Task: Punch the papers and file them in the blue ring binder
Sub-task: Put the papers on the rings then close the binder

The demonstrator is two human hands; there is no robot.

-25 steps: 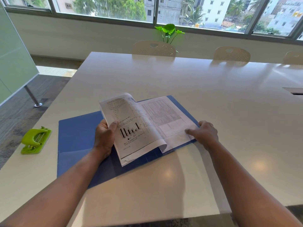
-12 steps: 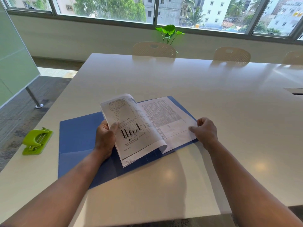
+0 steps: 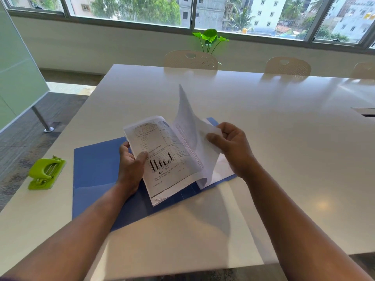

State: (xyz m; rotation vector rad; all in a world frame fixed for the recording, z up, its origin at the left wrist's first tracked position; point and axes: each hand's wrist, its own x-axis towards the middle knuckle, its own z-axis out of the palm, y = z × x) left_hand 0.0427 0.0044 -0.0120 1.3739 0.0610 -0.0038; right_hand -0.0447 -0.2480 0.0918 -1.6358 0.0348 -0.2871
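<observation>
**A:** Where do the papers sit just now?

**B:** On the blue binder [image 3: 97, 167], which lies open and flat on the table [image 3: 263, 138], straight ahead of the person. The stack of papers [image 3: 162, 159] rests over the binder's right half, its long side running from near-left to far-right.

**A:** And the hands?

**B:** Apart, one at each side of the stack. The left hand [image 3: 129, 167] grips the stack's left edge, thumb on top of the printed page. The right hand [image 3: 233, 147] pinches the corner of a single sheet [image 3: 188, 118] between thumb and fingers; that sheet stands up, curling away from the rest.

**A:** Which hand is closer to the punch?

**B:** The left. The green hole punch [image 3: 45, 173] sits well apart to the left, near the table edge, beyond the binder's cover. I'd judge that any sheet to be punched has to travel leftward across the binder, or the punch must be fetched by the left hand.

**A:** Counts?

**B:** One binder, one punch, one stack, one lifted sheet. How many sheets the stack holds, I cannot tell. The rings are hidden under the papers. Three chairs [image 3: 190, 59] and one plant [image 3: 210, 38] stand at the far side.
</observation>
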